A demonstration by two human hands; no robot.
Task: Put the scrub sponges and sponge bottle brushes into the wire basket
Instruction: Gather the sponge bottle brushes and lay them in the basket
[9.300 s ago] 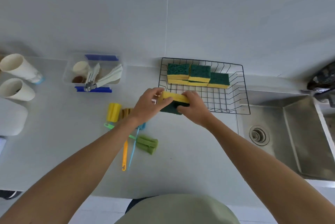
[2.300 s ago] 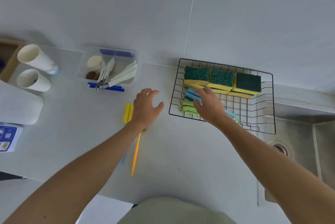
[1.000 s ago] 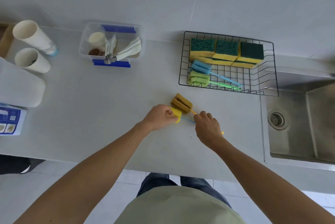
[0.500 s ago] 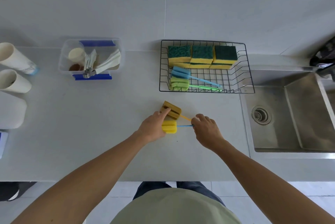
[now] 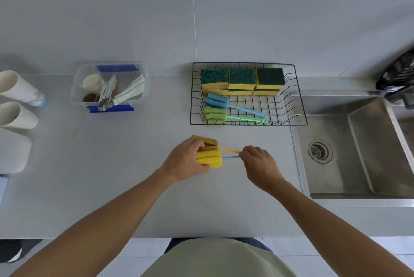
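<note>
Wire basket [image 5: 300, 106]: sponges [image 5: 242, 78], two brushes [image 5: 216, 107]

We see soft, even daylight on a pale counter [image 5: 94, 164], with faint shadows under the cups [image 5: 15, 102]. The steel sink [image 5: 358, 142] carries a dull sheen. Wide-angle bending curves the edges, and the image looks slightly soft throughout.

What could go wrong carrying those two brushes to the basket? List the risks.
1. The right hand pinches only the thin orange and blue handles; one brush could slip out on the way.
2. The wire basket already holds the blue brush and green brush along its near side; the new pair may snag on them or the rim.
3. The left hand squeezes the yellow sponge head and ochre sponge head, and may deform them.
</note>
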